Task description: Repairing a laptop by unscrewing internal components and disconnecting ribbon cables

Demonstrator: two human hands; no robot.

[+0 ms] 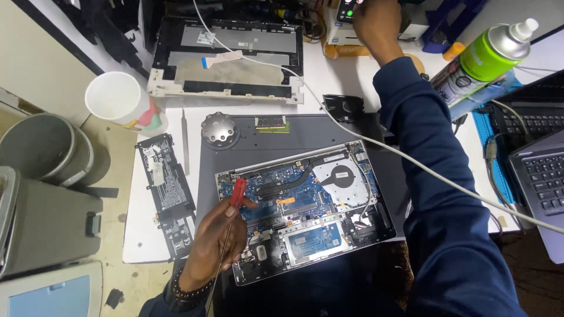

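The right hand (pixel 376 23) is cut off by the top edge beyond the opened laptop (pixel 305 205), its fingertips unseen. The left hand (pixel 220 240) hides the laptop's lower-left corner

One opened laptop (pixel 305 205), one battery (pixel 170 196), one screwdriver (pixel 235 199), one paper cup (pixel 117 100), one spray can (pixel 484 58), two hands.

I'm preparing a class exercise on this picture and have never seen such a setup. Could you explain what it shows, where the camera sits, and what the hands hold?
There is one view, from a camera worn on the person's head, looking down at a white table. No robot: two bare hands. The left hand holds a red-handled screwdriver over an opened laptop with its circuit board showing. The right hand reaches to a device at the far edge. Nearby lie a black battery, the removed laptop cover, a white cup and a spray can.
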